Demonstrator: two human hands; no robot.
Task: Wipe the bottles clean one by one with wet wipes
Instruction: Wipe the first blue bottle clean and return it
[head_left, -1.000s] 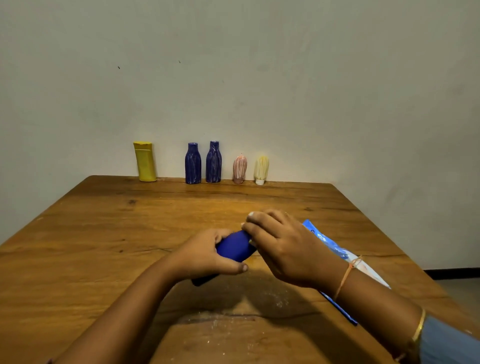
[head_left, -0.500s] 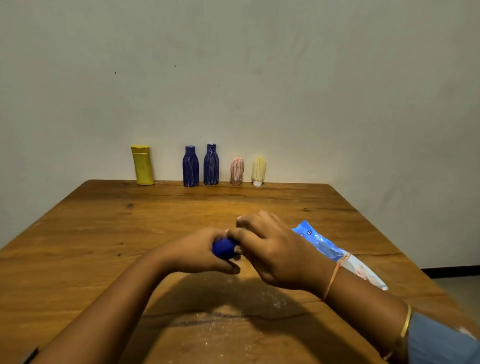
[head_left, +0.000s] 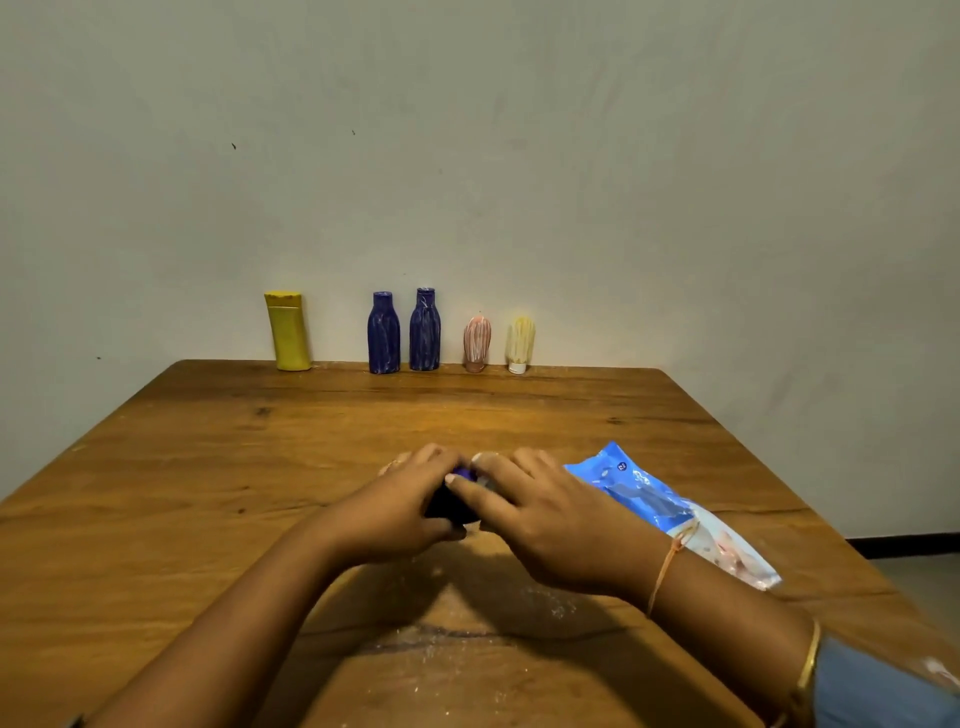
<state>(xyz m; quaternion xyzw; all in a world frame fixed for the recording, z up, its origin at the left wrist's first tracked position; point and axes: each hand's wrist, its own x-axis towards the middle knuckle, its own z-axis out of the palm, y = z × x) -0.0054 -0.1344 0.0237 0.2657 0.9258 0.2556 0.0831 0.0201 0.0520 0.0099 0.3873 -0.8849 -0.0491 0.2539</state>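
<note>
One bottle in hand: dark blue plastic bottle (head_left: 458, 503), smooth and unstreaked where it shows, mostly hidden between both hands, low over the middle of the brown wooden table (head_left: 208, 467)
Left hand (head_left: 400, 512): fingers and thumb curled round the bottle's left side, gripping it
Right hand (head_left: 550, 525): fingers bent over the bottle's right end, thumb tip pressed on its top; cannot tell whether a wipe lies under the fingers
Back row: five bottles upright along the far table edge, against the grey wall (head_left: 467, 156)
Yellow flat-topped plastic bottle (head_left: 288, 332): far left, apart from the others
Left dark blue necked bottle (head_left: 384, 335): covered in white streaks
Right dark blue necked bottle (head_left: 425, 332): just beside it, equally streaked
Pink rounded bottle (head_left: 477, 343): streaked white, standing cap-down
Pale yellow rounded bottle (head_left: 520, 339): streaked, standing on a white cap
Blue and white wet wipe pack (head_left: 670, 512): flat on the table just right of the right hand, near end behind the wrist; opening and contents not visible
White powdery specks (head_left: 545, 608): scattered on the table below the hands
</note>
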